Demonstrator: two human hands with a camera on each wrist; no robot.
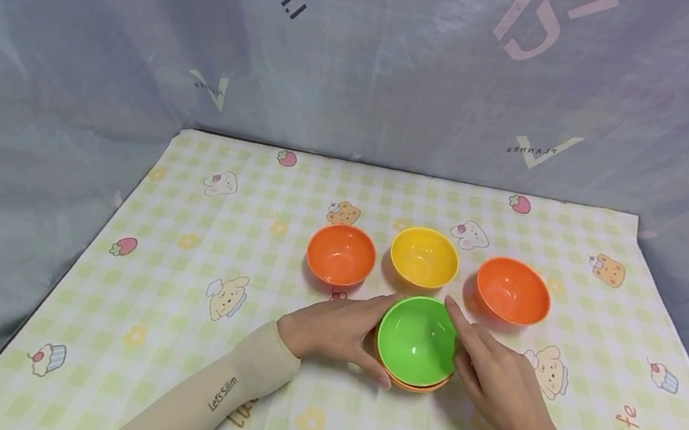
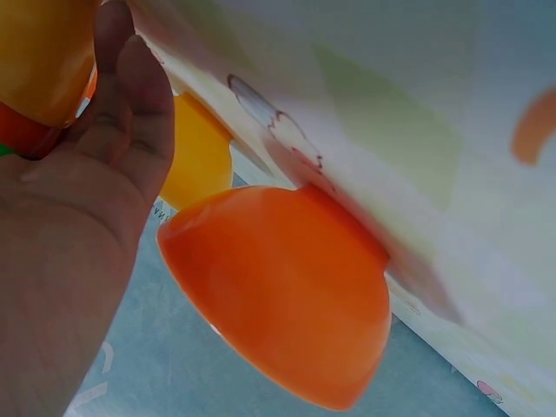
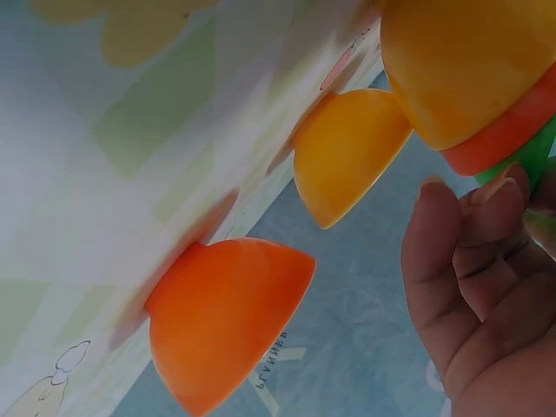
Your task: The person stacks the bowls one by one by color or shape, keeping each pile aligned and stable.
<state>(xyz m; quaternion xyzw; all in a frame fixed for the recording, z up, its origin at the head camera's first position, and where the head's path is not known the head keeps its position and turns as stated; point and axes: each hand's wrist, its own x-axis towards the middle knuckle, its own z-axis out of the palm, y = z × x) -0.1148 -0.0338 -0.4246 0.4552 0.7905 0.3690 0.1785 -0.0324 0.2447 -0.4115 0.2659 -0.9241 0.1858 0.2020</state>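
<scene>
A green bowl (image 1: pixel 418 340) sits nested at the top of a stack, with an orange bowl (image 3: pixel 512 132) and a yellow bowl (image 3: pixel 465 61) beneath it, as the right wrist view shows. My left hand (image 1: pixel 343 330) grips the stack from its left side, thumb at the near side and fingers at the far side. On the right, my right hand (image 1: pixel 496 383) holds the green bowl by its rim, its index finger along the rim's right edge. The right thumb is hidden in the head view.
Behind the stack stand an orange bowl (image 1: pixel 341 255) at left, a yellow bowl (image 1: pixel 424 257) in the middle and another orange bowl (image 1: pixel 513 291) at right. A checked tablecloth (image 1: pixel 168 322) covers the table. Grey-blue fabric (image 1: pixel 368 55) hangs behind it.
</scene>
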